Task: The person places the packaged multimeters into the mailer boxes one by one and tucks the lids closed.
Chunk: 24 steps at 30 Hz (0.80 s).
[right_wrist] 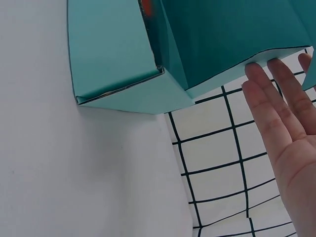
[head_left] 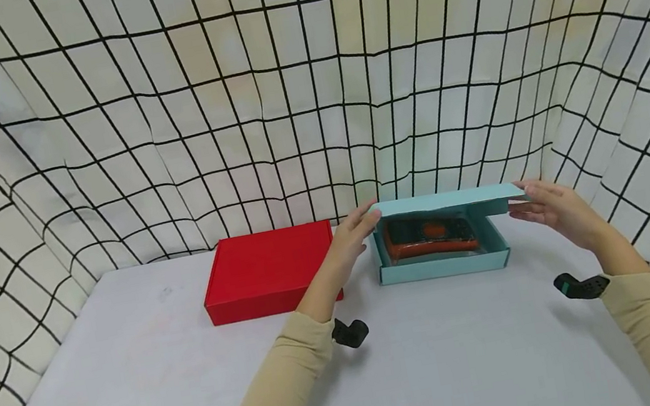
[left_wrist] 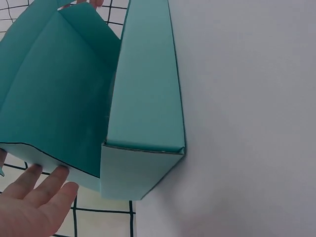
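A light blue cardboard box [head_left: 446,267] stands on the table with its hinged lid [head_left: 442,200] partly raised. Inside lies a red-orange item [head_left: 431,247] with a dark upper face; its kind is unclear. My left hand [head_left: 348,242] is at the lid's left side, its fairly straight fingertips touching the side flap in the left wrist view. On the opposite side, my right hand [head_left: 558,212] touches the lid's right flap with extended fingers, as the right wrist view shows. Each thumb is only partly visible in the wrist views.
A closed red box [head_left: 273,263] sits left of the blue one, partly behind my left forearm. White table surface [head_left: 457,361] extends in front. Black-lined white cloth walls [head_left: 311,89] enclose the back and sides. Black devices [head_left: 581,286] hang by both wrists.
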Each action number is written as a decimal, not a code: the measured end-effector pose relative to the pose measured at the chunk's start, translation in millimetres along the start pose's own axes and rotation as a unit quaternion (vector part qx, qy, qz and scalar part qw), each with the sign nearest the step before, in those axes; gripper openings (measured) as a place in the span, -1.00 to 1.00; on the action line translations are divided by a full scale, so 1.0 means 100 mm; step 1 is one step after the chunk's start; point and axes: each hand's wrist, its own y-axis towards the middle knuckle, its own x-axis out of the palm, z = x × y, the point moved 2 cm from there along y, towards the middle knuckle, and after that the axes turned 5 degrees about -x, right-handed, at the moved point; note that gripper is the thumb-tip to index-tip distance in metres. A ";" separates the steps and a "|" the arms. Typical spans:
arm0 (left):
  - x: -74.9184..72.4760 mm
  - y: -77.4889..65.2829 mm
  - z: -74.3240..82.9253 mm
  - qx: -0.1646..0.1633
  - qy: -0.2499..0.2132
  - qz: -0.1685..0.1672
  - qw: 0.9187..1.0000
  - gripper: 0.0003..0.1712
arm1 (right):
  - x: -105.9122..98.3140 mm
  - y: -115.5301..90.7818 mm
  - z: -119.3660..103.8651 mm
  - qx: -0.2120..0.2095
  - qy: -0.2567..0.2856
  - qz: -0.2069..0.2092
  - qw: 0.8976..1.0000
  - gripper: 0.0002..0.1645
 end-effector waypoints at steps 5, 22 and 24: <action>-0.02 -0.03 -0.05 0.009 0.000 -0.016 1.000 -0.28 | -0.03 -0.04 0.03 -0.001 -0.021 -0.017 1.000 -0.58; -0.08 -0.12 -0.18 0.025 0.042 -0.068 0.997 -0.28 | -0.12 -0.13 0.12 0.020 -0.069 -0.069 0.995 -0.52; -0.08 -0.13 -0.19 0.028 0.052 -0.073 0.996 -0.28 | -0.12 -0.15 0.13 0.027 -0.064 -0.072 0.995 -0.51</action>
